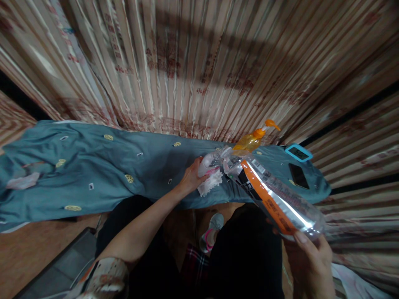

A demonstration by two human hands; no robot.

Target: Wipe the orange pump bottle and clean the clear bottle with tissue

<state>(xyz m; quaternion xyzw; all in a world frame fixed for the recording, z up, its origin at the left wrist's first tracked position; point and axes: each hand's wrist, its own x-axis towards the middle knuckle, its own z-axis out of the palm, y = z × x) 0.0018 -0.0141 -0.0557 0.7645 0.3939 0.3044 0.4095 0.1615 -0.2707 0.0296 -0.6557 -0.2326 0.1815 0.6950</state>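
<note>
At right hand (pixel 313 253), bottle (pixel 276 195) slanting, neck (pixel 229 161) leftward

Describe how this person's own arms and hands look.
The left hand and right hand are gloveless, with no watch showing. A pale, bunched sleeve with reddish-brown markings covers part of the left arm; I can't make out a right sleeve.
</note>
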